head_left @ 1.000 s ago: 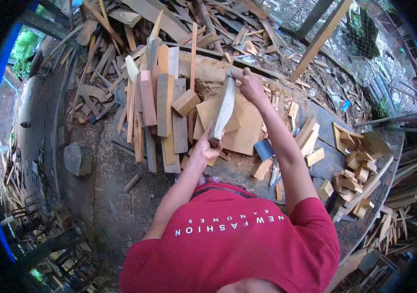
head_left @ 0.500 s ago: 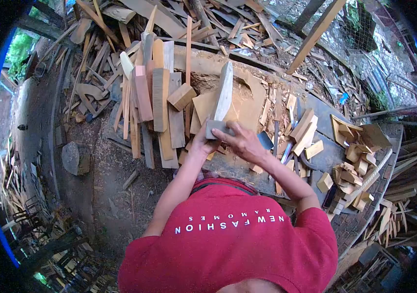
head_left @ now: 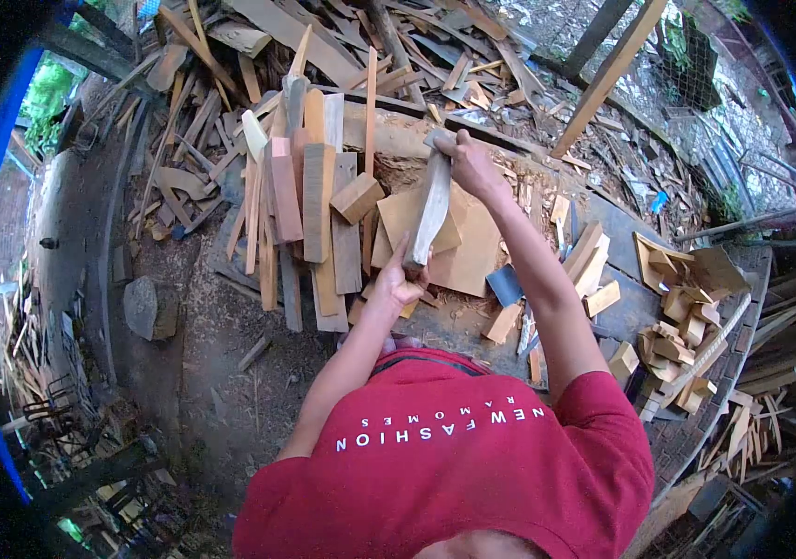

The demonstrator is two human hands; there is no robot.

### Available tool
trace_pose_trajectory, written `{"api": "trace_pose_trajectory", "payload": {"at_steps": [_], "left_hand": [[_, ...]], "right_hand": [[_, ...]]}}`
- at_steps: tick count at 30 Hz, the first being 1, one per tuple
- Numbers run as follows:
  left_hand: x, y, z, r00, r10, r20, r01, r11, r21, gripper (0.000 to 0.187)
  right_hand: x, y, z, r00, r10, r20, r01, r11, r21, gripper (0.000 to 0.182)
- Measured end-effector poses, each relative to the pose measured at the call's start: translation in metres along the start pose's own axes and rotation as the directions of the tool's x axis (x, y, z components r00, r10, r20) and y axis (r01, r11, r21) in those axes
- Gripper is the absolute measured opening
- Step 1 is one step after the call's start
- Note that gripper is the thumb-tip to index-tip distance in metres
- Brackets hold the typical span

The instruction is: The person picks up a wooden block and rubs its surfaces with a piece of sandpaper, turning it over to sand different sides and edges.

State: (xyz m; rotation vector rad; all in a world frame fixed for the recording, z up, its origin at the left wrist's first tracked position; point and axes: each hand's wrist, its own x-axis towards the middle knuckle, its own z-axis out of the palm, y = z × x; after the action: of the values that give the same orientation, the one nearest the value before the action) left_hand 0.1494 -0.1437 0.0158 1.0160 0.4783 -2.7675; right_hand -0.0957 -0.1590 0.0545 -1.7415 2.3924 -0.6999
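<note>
A pale, slightly curved wooden piece (head_left: pixel 432 205) is held lengthwise over flat tan boards (head_left: pixel 475 252) on the workbench. My left hand (head_left: pixel 398 282) is closed round its near end. At its far end, my right hand (head_left: pixel 474 166) is closed on a small grey block (head_left: pixel 442 140), pressed against the wood. Part of the block is hidden by the fingers.
Upright-laid wooden strips and blocks (head_left: pixel 319 205) lie left of the boards. A blue-grey sheet (head_left: pixel 505 285) is right of them. Small wood blocks (head_left: pixel 675 347) are heaped farther right. A slanted post (head_left: pixel 607 79) stands beyond the bench, near scrap wood (head_left: pixel 323 47).
My right hand has moved away from my body along the wooden piece with the grey block, from the near end to the far end. The blue-grey sheet is more exposed.
</note>
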Motion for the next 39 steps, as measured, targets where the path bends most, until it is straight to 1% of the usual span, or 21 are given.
{"api": "trace_pose_trajectory", "payload": {"at_steps": [2,4,6,8,9,12,13,14,16,17,19,22,25,29,31,32,33,35,36,38,39], "left_hand": [[0.002,-0.002,0.0,0.997,0.071,-0.036,-0.069,0.996,0.054,0.037],[-0.001,-0.004,0.003,0.997,0.058,-0.044,-0.055,0.996,0.063,0.036],[0.007,0.0,-0.007,0.998,0.046,-0.048,-0.042,0.996,0.074,0.036],[0.031,0.008,-0.036,0.986,-0.003,0.169,0.002,1.0,0.01,0.033],[0.021,-0.014,-0.002,0.966,0.248,-0.077,-0.236,0.961,0.147,0.03],[0.002,-0.018,0.012,0.989,0.139,0.043,-0.145,0.969,0.201,0.031],[0.011,-0.01,0.004,0.996,0.084,0.025,-0.086,0.994,0.073,0.031],[0.017,-0.006,-0.007,0.996,0.086,0.027,-0.087,0.993,0.073,0.031],[0.014,-0.002,-0.012,0.993,0.03,0.114,-0.043,0.993,0.114,0.033],[0.007,-0.008,0.0,0.997,0.066,-0.039,-0.062,0.994,0.092,0.035],[0.005,-0.011,0.004,0.996,0.068,-0.056,-0.062,0.993,0.104,0.037],[0.006,-0.009,0.001,0.996,0.074,-0.041,-0.068,0.99,0.124,0.04],[0.003,-0.008,0.004,0.997,0.07,-0.034,-0.068,0.996,0.056,0.042],[0.002,-0.007,0.005,0.998,0.059,-0.014,-0.058,0.998,0.024,0.042],[-0.001,-0.008,0.008,1.0,0.003,-0.01,-0.003,0.999,-0.038,0.038],[0.001,-0.008,0.008,1.0,-0.003,-0.01,0.003,0.999,-0.042,0.038],[0.002,-0.007,0.008,1.0,-0.004,0.002,0.004,0.999,-0.046,0.036],[0.013,-0.003,-0.011,0.989,-0.002,0.146,0.002,1.0,-0.003,0.034],[0.017,-0.005,-0.012,0.989,-0.004,0.147,0.005,1.0,-0.003,0.034],[0.022,-0.011,-0.013,0.983,0.184,-0.021,-0.183,0.981,0.063,0.034],[0.021,-0.013,-0.013,0.98,0.198,0.002,-0.197,0.975,0.1,0.035]], "right_hand": [[-0.022,-0.016,-0.004,1.0,0.015,-0.001,-0.015,0.999,-0.034,0.036],[-0.056,-0.032,-0.003,0.997,-0.076,0.001,0.075,0.989,0.131,0.04],[-0.098,-0.064,-0.022,0.993,-0.109,0.043,0.101,0.982,0.158,0.046],[-0.131,-0.087,-0.038,0.978,-0.208,-0.007,0.206,0.961,0.184,0.057],[-0.141,-0.093,-0.045,0.978,-0.21,-0.006,0.207,0.962,0.179,0.057],[-0.154,-0.097,-0.053,0.97,-0.238,0.049,0.224,0.956,0.191,0.062],[-0.149,-0.086,-0.049,0.962,-0.27,0.051,0.255,0.946,0.199,0.063],[-0.142,-0.076,-0.044,0.951,-0.303,0.052,0.287,0.935,0.207,0.064],[-0.113,-0.053,-0.032,0.959,-0.283,-0.032,0.284,0.945,0.164,0.057],[-0.096,-0.041,-0.023,0.971,-0.234,-0.043,0.237,0.966,0.107,0.051],[-0.06,-0.014,-0.008,0.986,-0.141,-0.095,0.152,0.981,0.121,0.044],[-0.014,0.009,-0.001,1.0,-0.02,-0.024,0.02,1.0,-0.008,0.038],[0.015,0.011,-0.004,0.996,0.047,0.083,-0.04,0.996,-0.077,0.037],[0.012,0.0,-0.005,0.993,0.071,0.096,-0.057,0.989,-0.139,0.038],[-0.016,-0.03,-0.028,0.998,0.012,0.068,-0.016,0.998,0.06,0.035],[-0.03,-0.051,-0.047,0.991,-0.006,0.134,0.004,1.0,0.013,0.036],[-0.051,-0.039,-0.015,0.996,-0.091,0.001,0.09,0.988,0.125,0.041],[-0.09,-0.068,-0.035,0.98,-0.193,0.056,0.18,0.967,0.179,0.051],[-0.111,-0.074,-0.033,0.973,-0.214,0.088,0.2,0.969,0.143,0.054],[-0.135,-0.096,-0.05,0.955,-0.293,0.039,0.281,0.942,0.183,0.057],[-0.136,-0.094,-0.05,0.957,-0.289,0.037,0.278,0.943,0.182,0.057]]}}
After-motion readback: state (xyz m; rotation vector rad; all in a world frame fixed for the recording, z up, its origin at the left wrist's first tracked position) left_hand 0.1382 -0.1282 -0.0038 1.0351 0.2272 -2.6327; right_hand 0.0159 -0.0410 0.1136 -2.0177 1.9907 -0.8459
